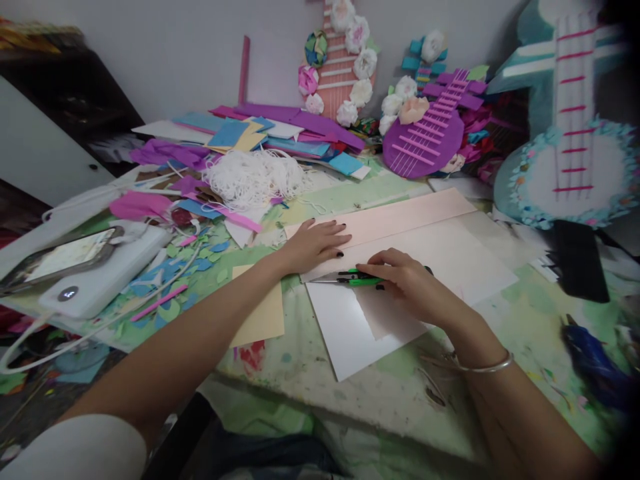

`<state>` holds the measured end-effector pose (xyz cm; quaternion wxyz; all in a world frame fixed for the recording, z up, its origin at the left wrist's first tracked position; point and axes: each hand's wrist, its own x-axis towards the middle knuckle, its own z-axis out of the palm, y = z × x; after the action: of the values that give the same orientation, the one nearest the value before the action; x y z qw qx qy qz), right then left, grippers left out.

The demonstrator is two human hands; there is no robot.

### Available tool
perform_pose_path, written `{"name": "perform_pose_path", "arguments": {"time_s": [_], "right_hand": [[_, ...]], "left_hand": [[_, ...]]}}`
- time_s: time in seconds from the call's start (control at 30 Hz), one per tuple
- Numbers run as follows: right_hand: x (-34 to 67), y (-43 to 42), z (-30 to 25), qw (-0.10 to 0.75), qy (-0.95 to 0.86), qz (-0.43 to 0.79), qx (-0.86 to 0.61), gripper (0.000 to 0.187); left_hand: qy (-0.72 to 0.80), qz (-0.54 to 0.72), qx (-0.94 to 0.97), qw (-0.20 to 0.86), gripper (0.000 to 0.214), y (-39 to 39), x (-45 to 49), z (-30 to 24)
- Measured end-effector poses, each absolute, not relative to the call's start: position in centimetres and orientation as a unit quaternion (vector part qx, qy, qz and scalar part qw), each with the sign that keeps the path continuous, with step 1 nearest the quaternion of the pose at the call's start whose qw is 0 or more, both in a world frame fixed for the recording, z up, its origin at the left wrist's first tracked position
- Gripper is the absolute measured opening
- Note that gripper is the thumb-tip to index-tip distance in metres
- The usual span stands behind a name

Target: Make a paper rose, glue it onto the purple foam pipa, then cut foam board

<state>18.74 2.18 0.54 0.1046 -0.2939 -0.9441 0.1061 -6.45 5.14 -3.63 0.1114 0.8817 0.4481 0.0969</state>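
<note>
My left hand (320, 243) lies flat with its fingers stretched over a pale pink strip of card (400, 219), near that strip's left end. In my right hand (407, 283) is a green and black utility knife (364, 278), its thin blade pointing left, close below my left thumb. Beneath the knife is a white sheet of card (340, 333), whose corner reaches toward the table's front edge. The sheet partly passes under the pink strip, and my right hand casts a shadow on it. A cream piece of paper (260, 313) sits below my left wrist.
A tangle of white string (257, 177) and coloured card pieces (235, 137) lie behind. At left are a phone (65, 257), a white power bank (107, 270) and paper scraps (200, 267). Decorated guitar shapes (425, 140) lean at the back. A dark phone-like slab (580, 260) lies right.
</note>
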Motion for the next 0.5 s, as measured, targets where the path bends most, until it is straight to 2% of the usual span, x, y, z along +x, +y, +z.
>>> {"name": "perform_pose_path", "arguments": {"time_s": [0.13,0.5], "right_hand": [[18.3,1.9,0.3,0.102,-0.949,0.104,-0.281,0.067],[18.6,1.5,1.7,0.093,-0.945,0.115,-0.292,0.060]], "left_hand": [[0.449,0.101,0.880,0.112,0.042,5.2,-6.4,-3.6],[0.448,0.100,0.881,0.115,0.043,5.1,-6.4,-3.5]]}}
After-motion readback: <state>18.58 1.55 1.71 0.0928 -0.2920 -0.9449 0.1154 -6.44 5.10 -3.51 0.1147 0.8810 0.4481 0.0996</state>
